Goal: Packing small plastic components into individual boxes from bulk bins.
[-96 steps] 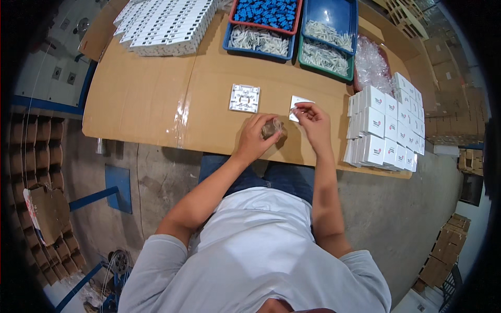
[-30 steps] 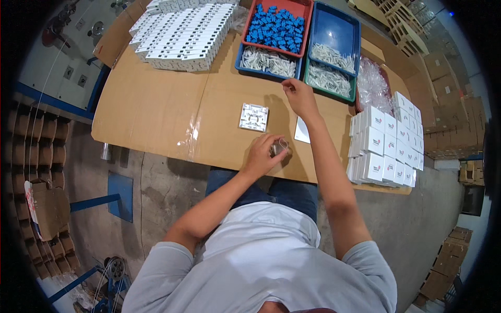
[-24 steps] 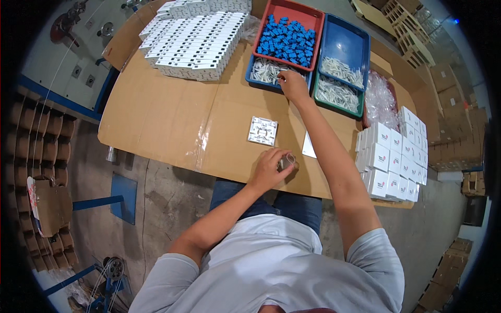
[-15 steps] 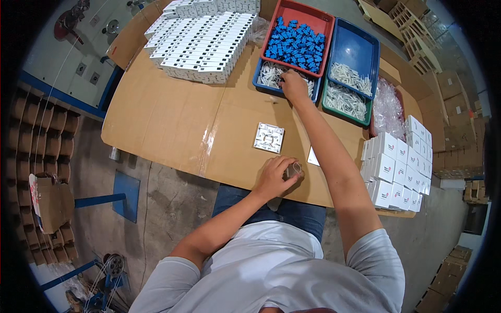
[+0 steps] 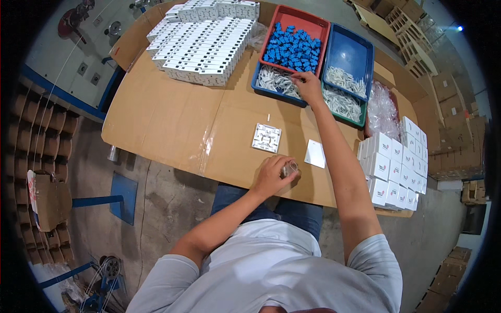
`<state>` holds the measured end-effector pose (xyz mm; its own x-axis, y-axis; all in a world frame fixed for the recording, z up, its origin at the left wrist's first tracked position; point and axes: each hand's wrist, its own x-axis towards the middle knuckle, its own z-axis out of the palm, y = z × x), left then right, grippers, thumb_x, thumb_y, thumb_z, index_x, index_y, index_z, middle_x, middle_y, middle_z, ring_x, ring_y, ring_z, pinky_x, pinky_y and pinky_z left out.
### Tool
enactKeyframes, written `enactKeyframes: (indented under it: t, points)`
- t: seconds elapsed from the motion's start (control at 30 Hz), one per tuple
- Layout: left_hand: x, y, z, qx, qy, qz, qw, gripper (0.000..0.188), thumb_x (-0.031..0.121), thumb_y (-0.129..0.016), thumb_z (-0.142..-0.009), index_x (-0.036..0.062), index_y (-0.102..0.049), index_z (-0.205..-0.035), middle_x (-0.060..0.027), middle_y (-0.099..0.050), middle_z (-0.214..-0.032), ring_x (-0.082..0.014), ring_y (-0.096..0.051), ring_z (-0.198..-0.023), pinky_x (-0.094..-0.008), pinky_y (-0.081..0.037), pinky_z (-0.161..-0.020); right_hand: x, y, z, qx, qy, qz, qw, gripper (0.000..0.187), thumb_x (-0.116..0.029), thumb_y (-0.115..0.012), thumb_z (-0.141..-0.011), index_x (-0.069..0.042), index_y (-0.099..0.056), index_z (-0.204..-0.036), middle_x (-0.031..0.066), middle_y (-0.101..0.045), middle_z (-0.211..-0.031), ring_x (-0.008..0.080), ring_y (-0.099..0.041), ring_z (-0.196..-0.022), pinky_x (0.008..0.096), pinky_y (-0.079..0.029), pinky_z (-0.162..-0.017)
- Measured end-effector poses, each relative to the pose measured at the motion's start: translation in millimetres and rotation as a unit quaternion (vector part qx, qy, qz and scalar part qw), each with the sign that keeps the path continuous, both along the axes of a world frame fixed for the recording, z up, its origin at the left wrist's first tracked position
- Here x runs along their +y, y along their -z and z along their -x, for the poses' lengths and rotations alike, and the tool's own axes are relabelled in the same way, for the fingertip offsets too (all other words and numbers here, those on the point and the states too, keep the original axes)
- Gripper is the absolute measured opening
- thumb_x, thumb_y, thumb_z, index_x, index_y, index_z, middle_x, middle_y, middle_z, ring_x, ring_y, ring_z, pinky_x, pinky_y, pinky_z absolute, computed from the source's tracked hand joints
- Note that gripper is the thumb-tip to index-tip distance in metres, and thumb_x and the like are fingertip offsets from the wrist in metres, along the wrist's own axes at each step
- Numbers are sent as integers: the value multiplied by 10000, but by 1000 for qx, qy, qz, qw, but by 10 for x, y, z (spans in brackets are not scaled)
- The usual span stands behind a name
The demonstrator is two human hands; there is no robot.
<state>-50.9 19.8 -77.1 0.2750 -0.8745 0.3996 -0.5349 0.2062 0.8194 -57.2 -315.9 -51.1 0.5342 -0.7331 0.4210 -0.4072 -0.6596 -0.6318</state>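
Note:
My left hand [image 5: 274, 175] rests at the table's near edge, its fingers curled round a small clear plastic bag [image 5: 290, 167] with its mouth facing up. My right hand [image 5: 309, 87] reaches over a blue tray [image 5: 282, 97] of small white plastic pieces [image 5: 276, 80]. Its fingers are pinched together; what they hold, if anything, is too small to make out. Between the hands lies a white square frame-like plate [image 5: 266, 137] with cut-outs. One loose white piece [image 5: 269, 118] lies just beyond it. A flat white square plate [image 5: 315, 153] sits to the right, beside my forearm.
A red tray [image 5: 327, 26] of blue parts [image 5: 292, 48] overlaps the blue tray. Right of these, another blue tray [image 5: 347, 49] rests on a green one [image 5: 360, 123]. White boxes [image 5: 383, 167] stand at right, clear bags [image 5: 382, 109] behind them. Stacked white units [image 5: 203, 52] fill the far left.
My right hand has moved slightly right over the tray, its fingers lifted from the white pieces. A loose white piece now lies beyond the square plate. The flat white plate shows more fully.

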Motion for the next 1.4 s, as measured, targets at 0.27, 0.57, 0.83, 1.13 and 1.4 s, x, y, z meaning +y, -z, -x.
enactKeyframes:
  t: [0.27, 0.57, 0.83, 1.13, 1.4]
  points:
    - [11, 49, -47, 41, -15, -18, 999, 420, 241, -815, -834, 59, -673, -1186, -109, -686, -1115, -315, -655, -1049, -419, -487, -905, 1079, -449, 764, -120, -22, -287, 950, 176, -103, -770, -911, 4, -751, -1050, 17, -719, -859, 68, -594, -722, 234, -473, -661]
    - [-52, 61, -29, 43, 4, 27, 999, 423, 176, -801, -819, 54, -665, -1200, -124, -675, -1157, -334, -655, -1060, -423, -504, -900, 2399, -305, 1434, -70, 26, -337, 938, 123, -85, -759, -910, -6, -753, -1005, -36, -673, -813, 21, -480, -652, 215, -409, -578]
    - [6, 34, -24, 73, 11, 35, 997, 405, 121, -802, -815, 33, -665, -1186, -146, -670, -1148, -344, -655, -1074, -416, -528, -915, 2522, -275, 1386, 39, -12, -187, 981, 144, -98, -757, -896, -6, -752, -1006, 50, -659, -842, 96, -508, -643, 265, -425, -596]
    - [3, -39, -55, 93, 16, 45, 995, 401, 127, -807, -825, 27, -669, -1188, -143, -684, -1114, -334, -667, -1044, -405, -530, -902, 2476, -245, 1335, -46, 17, -204, 978, 144, -127, -757, -928, 6, -748, -984, 32, -629, -868, 88, -496, -674, 252, -419, -614]
    - [75, -146, -1, 57, 35, 48, 997, 398, 118, -811, -837, 21, -678, -1200, -137, -700, -1111, -312, -678, -1044, -383, -528, -915, 2143, 38, 1661, -87, 136, -256, 953, 148, -147, -736, -945, -13, -747, -1006, 38, -711, -829, 76, -569, -640, 251, -468, -611]
